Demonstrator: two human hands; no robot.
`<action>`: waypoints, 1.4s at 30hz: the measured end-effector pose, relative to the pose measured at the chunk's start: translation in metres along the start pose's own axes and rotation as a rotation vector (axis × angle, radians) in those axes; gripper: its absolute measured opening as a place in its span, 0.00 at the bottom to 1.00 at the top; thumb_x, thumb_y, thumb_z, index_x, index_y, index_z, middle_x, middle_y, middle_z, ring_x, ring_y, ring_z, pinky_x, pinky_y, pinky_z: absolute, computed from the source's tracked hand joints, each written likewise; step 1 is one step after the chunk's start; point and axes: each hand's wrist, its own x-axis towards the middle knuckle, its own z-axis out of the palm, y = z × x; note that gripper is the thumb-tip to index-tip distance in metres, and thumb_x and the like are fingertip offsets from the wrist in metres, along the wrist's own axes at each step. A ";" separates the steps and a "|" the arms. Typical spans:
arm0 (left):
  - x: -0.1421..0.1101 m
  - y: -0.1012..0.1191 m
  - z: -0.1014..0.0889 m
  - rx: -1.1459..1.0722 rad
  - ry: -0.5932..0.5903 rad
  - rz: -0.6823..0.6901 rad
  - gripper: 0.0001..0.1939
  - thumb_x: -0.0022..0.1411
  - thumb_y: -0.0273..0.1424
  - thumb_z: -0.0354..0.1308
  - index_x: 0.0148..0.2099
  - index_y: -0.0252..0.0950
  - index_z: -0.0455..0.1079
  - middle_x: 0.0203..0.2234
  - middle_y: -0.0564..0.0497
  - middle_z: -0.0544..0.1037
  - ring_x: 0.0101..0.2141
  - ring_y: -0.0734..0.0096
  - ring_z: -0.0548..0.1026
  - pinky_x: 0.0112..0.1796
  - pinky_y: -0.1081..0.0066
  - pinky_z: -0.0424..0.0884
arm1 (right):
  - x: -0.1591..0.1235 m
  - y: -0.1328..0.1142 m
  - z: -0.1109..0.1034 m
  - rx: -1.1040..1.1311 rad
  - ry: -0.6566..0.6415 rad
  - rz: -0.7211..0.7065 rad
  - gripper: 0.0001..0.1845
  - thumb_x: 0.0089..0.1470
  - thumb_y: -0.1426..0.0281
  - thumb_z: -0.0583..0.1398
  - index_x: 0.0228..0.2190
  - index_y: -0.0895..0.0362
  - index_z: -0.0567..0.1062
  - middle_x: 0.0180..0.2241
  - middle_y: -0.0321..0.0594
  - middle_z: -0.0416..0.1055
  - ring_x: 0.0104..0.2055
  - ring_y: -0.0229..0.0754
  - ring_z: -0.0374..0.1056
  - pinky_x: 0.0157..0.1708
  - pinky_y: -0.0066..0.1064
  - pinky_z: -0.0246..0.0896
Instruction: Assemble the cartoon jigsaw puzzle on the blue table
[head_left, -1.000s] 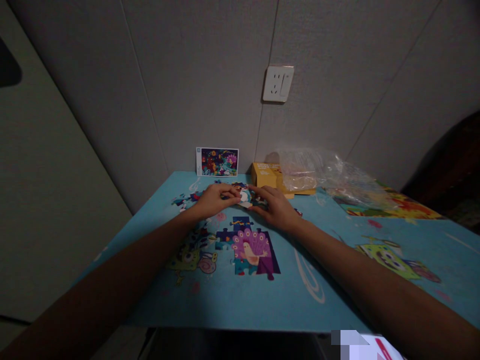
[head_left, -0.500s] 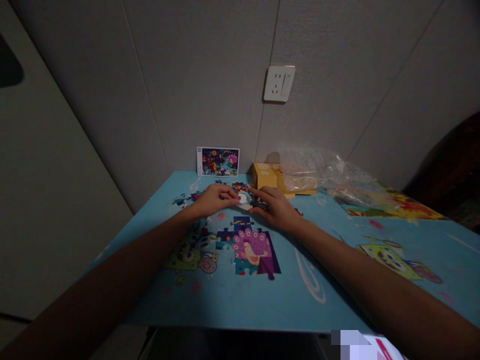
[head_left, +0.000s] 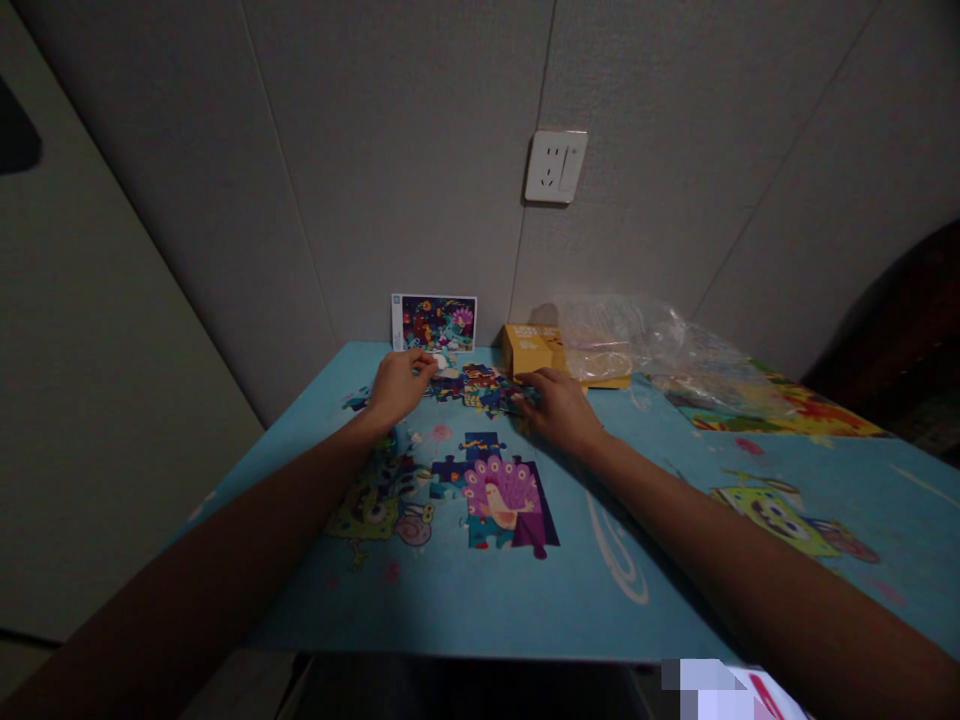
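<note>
My left hand (head_left: 399, 387) is closed in a pinch on a puzzle piece (head_left: 445, 366), partly white and teal, raised in front of the picture card. My right hand (head_left: 559, 408) lies low over the table by the loose puzzle pieces (head_left: 480, 385), its fingers apart; what lies under its fingertips is partly hidden. Nearer to me, between my forearms, a joined section of puzzle (head_left: 504, 500) shows a pink and purple peacock. More loose pieces lie beside and behind my left hand, partly covered by it.
The picture card (head_left: 439, 322) leans against the wall at the back. A yellow box (head_left: 531, 350) stands to its right, with crumpled clear plastic (head_left: 675, 350) beside it. At the right back lies a colourful sheet (head_left: 802, 415). A blue cartoon-printed cover (head_left: 660, 580) lies over the table.
My left hand has moved back and left with the white and teal piece, away from my right hand. The pieces between the hands show more now. My right hand has barely shifted.
</note>
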 end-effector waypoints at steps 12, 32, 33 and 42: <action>0.000 -0.023 0.007 0.307 -0.147 0.214 0.23 0.59 0.42 0.58 0.54 0.38 0.73 0.55 0.43 0.72 0.57 0.46 0.61 0.56 0.49 0.58 | -0.001 -0.003 0.002 -0.062 -0.200 -0.013 0.19 0.59 0.62 0.59 0.47 0.58 0.77 0.44 0.49 0.75 0.45 0.49 0.69 0.45 0.36 0.58; 0.000 -0.013 0.012 0.159 -0.261 0.327 0.18 0.59 0.33 0.62 0.52 0.36 0.75 0.44 0.46 0.79 0.48 0.54 0.65 0.51 0.60 0.64 | -0.001 -0.004 0.003 -0.057 -0.222 0.003 0.19 0.58 0.62 0.58 0.48 0.58 0.75 0.45 0.49 0.73 0.47 0.50 0.69 0.46 0.35 0.58; -0.001 -0.012 0.013 0.149 -0.263 0.339 0.17 0.59 0.31 0.61 0.51 0.36 0.75 0.43 0.46 0.80 0.47 0.55 0.65 0.51 0.60 0.64 | -0.001 -0.004 0.003 -0.058 -0.222 0.001 0.19 0.58 0.62 0.58 0.48 0.58 0.75 0.45 0.49 0.73 0.47 0.50 0.69 0.46 0.35 0.58; -0.002 -0.010 0.017 0.185 -0.259 0.413 0.14 0.62 0.29 0.56 0.49 0.35 0.77 0.39 0.46 0.80 0.44 0.57 0.66 0.48 0.59 0.65 | -0.001 -0.005 0.002 -0.075 -0.225 -0.005 0.19 0.59 0.61 0.58 0.47 0.59 0.75 0.44 0.49 0.74 0.46 0.50 0.69 0.44 0.36 0.59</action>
